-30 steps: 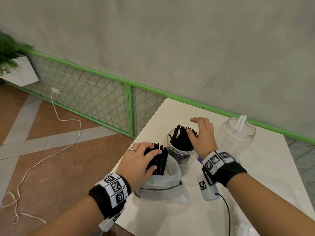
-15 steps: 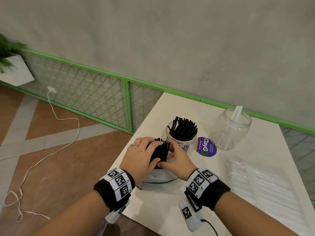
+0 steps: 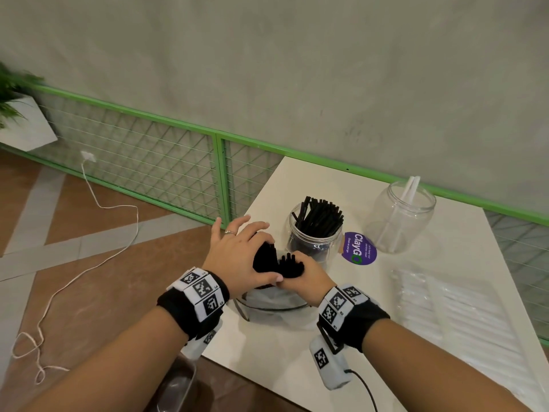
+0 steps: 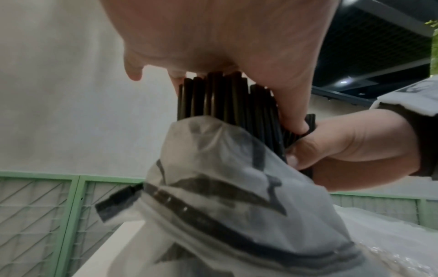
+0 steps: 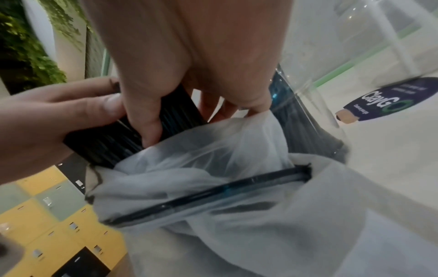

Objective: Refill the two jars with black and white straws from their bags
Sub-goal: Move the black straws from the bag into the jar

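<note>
My left hand [image 3: 248, 252] grips a bundle of black straws [image 3: 266, 260] that stands up out of a white plastic bag [image 3: 267, 310] at the table's near left edge. My right hand [image 3: 301, 273] pinches a smaller bunch [image 3: 289, 264] at the bundle's right side, thumb [image 5: 147, 121] against the straws [image 5: 170, 116]. In the left wrist view the straws [image 4: 225, 101] rise from the bag [image 4: 237, 187] under my palm. Just behind stands a clear jar [image 3: 315, 233] with several black straws. A second clear jar [image 3: 399, 215] at the back right holds two white straws.
A clear bag of white straws [image 3: 445, 307] lies flat on the white table [image 3: 297, 367] at the right. A purple round sticker [image 3: 359, 248] sits between the jars. A green mesh fence [image 3: 148, 162] runs behind; the table's left edge drops to the floor.
My right hand left the black-straw jar, came back to the bag and took hold of part of the bundle. The left hand kept its grip on the straws.
</note>
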Motion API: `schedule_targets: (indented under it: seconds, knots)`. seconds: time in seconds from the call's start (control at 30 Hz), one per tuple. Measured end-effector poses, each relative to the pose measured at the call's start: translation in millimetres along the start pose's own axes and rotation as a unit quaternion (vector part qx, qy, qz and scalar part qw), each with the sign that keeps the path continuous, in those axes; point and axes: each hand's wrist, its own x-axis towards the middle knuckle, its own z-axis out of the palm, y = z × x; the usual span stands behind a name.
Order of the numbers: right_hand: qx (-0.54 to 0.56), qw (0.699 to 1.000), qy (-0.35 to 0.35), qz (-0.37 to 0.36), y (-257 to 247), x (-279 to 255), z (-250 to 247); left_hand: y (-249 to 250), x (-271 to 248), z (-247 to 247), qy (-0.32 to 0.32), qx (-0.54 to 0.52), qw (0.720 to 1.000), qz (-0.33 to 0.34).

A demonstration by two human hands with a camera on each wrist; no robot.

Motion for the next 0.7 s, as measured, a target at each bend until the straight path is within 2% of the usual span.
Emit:
schedule_targets:
  seconds: [0.1, 0.2, 0.47, 0.7]
  knots:
    - [-0.017, 0.999, -0.016, -0.023, -1, -3, -3, -1, 8, 0, -0.044, -0.088, 0.995, 0.019]
    - [0.010, 0.999, 0.017, -0.039, 1, -6, -10, 0, 8, 3, -0.035, -0.128, 0.991, 0.019]
    - [0.111, 0.987, 0.107, -0.049, -28, -16, -35, -6, 7, 13, -0.008, -0.043, 0.997, 0.061]
    - [0.184, 0.967, 0.164, -0.060, -53, -19, -54, -1, 5, 19, 0.034, -0.030, 0.996, 0.078]
